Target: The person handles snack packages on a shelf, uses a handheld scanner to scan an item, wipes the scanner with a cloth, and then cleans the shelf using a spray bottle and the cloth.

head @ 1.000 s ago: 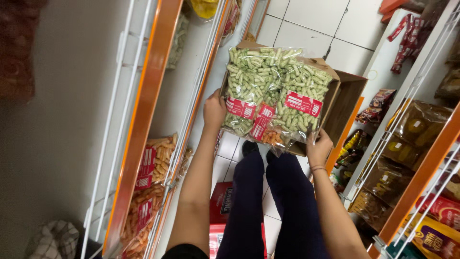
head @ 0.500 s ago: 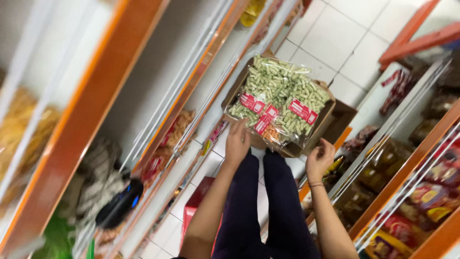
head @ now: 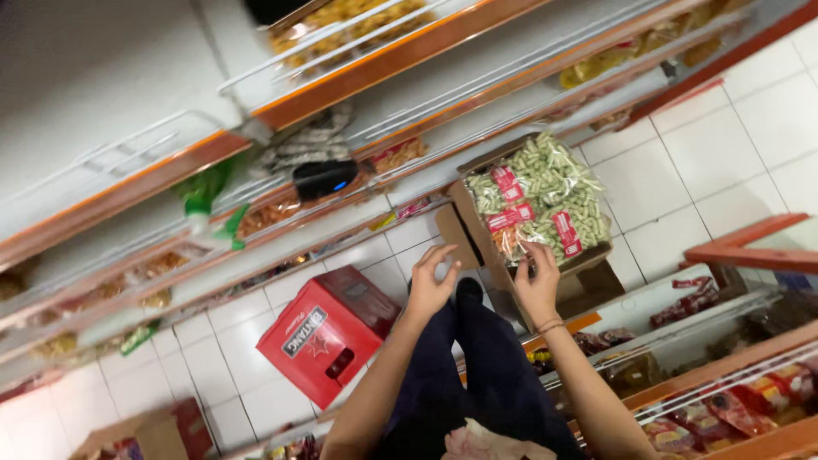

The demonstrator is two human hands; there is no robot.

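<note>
Pale green snacks in clear bags (head: 538,198) with red labels; brown cardboard box (head: 596,281); red carton (head: 328,332) (white and black print noted); white floor tiles (head: 724,162); orange-edged shelves (head: 409,47).

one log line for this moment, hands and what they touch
left hand: open, beside brown cardboard box | right hand: fingers on clear packets of green snacks in box | red carton on white tiled floor

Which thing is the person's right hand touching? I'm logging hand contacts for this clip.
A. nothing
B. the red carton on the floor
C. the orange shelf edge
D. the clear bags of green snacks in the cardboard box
D: the right hand has its fingers on the clear bags of green snacks in the open cardboard box.
</note>
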